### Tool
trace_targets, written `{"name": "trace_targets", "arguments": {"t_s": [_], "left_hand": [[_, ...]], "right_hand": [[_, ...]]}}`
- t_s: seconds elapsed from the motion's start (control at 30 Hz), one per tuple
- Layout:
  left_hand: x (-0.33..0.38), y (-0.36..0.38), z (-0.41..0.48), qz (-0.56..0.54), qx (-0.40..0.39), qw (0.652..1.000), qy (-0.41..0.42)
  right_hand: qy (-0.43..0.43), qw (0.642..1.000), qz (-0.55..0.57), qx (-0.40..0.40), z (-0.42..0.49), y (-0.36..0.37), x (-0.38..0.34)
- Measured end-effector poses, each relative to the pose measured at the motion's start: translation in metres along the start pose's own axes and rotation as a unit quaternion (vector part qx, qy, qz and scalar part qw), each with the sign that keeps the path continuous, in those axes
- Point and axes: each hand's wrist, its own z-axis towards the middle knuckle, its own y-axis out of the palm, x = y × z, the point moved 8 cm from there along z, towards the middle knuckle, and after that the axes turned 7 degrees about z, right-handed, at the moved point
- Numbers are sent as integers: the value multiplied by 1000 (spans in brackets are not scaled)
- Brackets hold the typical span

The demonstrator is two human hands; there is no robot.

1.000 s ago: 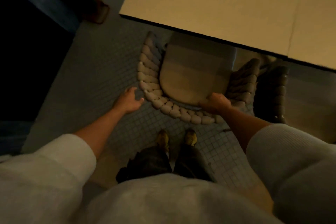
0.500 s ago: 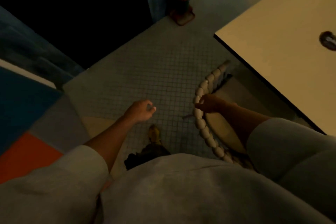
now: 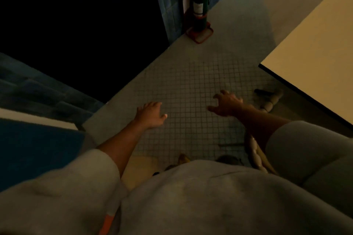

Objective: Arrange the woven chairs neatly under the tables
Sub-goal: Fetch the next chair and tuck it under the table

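woven chair (image 3: 256, 155) apparently faces the table (image 3: 313, 59); both hands (image 3: 150, 114) (image 3: 227, 104) empty, fingers spread.

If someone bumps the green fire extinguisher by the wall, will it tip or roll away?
The extinguisher is tall and narrow, so top-heavy, but it stands in a red stand with a wide base, which likely steadies it. It looks like metal, so probably heavy and stiff.

most of the chair (image 3: 256, 153) is hidden behind the right arm and sleeve; only a stretch of woven rim shows below the forearm, and another bit (image 3: 271, 101) past the wrist. the counter (image 3: 309, 59) runs off the right edge. the far left is too dark to read. the feet are mostly covered by the torso.
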Motion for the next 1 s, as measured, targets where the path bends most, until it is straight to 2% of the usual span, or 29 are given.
{"name": "trace_targets", "arguments": {"t_s": [0.1, 0.27, 0.47, 0.6, 0.83, 1.0], "left_hand": [[-13, -52, 48, 40, 9, 999, 19], [-2, -121, 132, 65, 34, 996, 52], [36, -160, 220, 81, -27, 993, 77], [77, -201, 278, 102, -79, 987, 100], [180, -310, 393, 105, -7, 976, 189], [255, -346, 468, 131, -44, 964, 229]], "right_hand": [[4, 1000, -1, 16, 28, -28, -16], [21, 999, -5, 32, 89, -80, -3], [46, 998, 27, 40, 172, -144, 35], [71, 994, 71, 31, 213, -196, 70], [128, 982, 129, 49, 283, -300, 138], [144, 975, 151, 77, 316, -357, 180]]}}
